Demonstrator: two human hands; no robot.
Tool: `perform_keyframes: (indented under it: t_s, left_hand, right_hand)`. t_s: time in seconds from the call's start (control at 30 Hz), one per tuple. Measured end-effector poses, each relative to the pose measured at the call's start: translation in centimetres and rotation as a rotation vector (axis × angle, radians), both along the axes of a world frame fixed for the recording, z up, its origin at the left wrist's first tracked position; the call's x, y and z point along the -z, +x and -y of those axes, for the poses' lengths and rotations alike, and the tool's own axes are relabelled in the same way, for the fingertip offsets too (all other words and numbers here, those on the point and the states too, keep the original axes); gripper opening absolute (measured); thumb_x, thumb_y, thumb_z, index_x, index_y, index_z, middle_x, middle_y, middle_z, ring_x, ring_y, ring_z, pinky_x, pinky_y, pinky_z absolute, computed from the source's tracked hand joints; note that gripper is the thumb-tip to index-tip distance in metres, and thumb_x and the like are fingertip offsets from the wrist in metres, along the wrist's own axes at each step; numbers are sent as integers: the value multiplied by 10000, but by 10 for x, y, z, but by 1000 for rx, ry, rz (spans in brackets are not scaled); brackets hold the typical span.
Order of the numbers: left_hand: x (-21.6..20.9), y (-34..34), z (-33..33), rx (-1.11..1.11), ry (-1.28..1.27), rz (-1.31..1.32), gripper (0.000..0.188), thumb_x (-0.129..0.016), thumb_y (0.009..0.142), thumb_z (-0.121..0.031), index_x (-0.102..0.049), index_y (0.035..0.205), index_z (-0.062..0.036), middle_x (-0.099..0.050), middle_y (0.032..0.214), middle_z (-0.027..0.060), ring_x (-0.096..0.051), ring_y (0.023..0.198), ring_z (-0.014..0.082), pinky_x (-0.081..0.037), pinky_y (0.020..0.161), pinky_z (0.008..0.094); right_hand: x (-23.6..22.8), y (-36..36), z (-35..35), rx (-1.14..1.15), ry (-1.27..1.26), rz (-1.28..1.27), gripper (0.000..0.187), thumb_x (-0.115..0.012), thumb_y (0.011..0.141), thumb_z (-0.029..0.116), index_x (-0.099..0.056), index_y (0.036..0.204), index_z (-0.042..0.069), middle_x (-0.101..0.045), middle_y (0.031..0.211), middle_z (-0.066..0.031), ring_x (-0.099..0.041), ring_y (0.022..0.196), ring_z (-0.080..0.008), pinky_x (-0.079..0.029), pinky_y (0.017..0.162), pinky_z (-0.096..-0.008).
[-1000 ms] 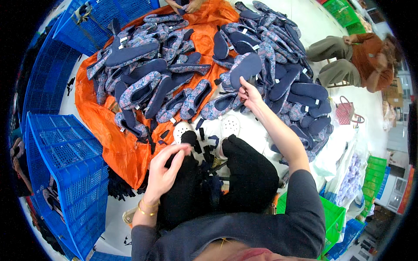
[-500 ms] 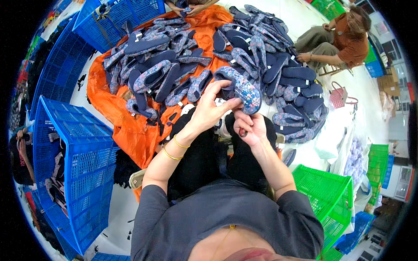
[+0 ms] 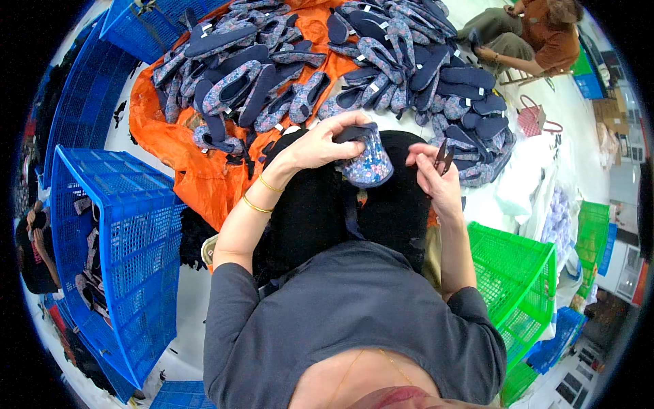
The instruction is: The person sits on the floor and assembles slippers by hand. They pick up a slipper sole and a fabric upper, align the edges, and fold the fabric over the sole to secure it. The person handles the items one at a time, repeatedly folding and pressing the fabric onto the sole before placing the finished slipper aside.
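Note:
A blue floral fabric slipper (image 3: 368,162) is in my left hand (image 3: 321,142), its toe toward my body and its dark opening under my fingers. The thumb presses on the slipper's upper. To the right and apart from it, my right hand (image 3: 441,187) is closed around small dark thread snips (image 3: 444,158), whose blades point up and away from me. A narrow dark strip (image 3: 352,213) shows below the slipper against my black trousers; whether it is attached cannot be made out.
Piles of matching slippers (image 3: 235,85) lie ahead, partly on an orange sheet (image 3: 197,180). Blue crates (image 3: 139,266) stand at left, a green crate (image 3: 507,273) at right. At far right a seated person (image 3: 545,41) holds a dark item. A red-and-white bag (image 3: 531,123) lies nearby.
My left hand has drawn the slipper lower and slightly left, turning its toe toward me. My right hand has moved away to the right, and the snips' blades now show.

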State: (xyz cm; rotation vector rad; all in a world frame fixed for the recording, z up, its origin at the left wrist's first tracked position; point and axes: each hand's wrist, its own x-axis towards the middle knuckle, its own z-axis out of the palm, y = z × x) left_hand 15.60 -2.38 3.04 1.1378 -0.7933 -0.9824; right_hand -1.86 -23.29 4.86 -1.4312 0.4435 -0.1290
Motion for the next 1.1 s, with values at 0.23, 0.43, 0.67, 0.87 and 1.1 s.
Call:
perform_keyframes:
  t_s: [0.23,0.43,0.67,0.87,1.1]
  left_hand:
    - [2,-3,6,196,120,158,371,-646,857,-149,-555,1191,-14,-573,1122,43,-516,1029,113,-424,924,278]
    - [-12,-7,-1,142,132,239,459,-762,807,-222,-563,1171,-26,-588,1100,50,-540,1020,130,-431,928,289]
    - [-34,-18,-2,-31,129,454,272,-758,800,-170,-682,1022,-31,-682,1015,73,-614,984,187,-444,933,319]
    - [-42,-26,-6,-260,161,749,171,-748,776,-112,-719,930,-44,-696,917,68,-644,894,205,-487,820,312]
    - [-30,-42,-9,-549,67,1059,200,-769,715,-82,-709,904,-64,-684,916,59,-652,856,218,-510,754,311]
  right_hand:
    - [-3,12,-19,-262,59,80,447,-690,847,42,-529,1262,-3,-648,926,-40,-590,695,-79,-486,649,-220]
    - [15,15,-26,-262,92,89,445,-705,852,79,-523,1251,6,-637,863,-33,-570,653,-65,-460,588,-215]
    - [19,17,-31,-289,85,43,377,-719,849,96,-568,1183,11,-619,882,-29,-515,599,-34,-418,516,-192]
    - [30,25,-44,-167,195,279,365,-718,811,-27,-579,1148,-17,-590,1123,-87,-613,757,-118,-533,668,-244]
    - [27,39,-46,-38,-400,536,69,-677,847,-16,-665,913,-6,-623,936,-77,-591,699,-98,-466,600,-211]
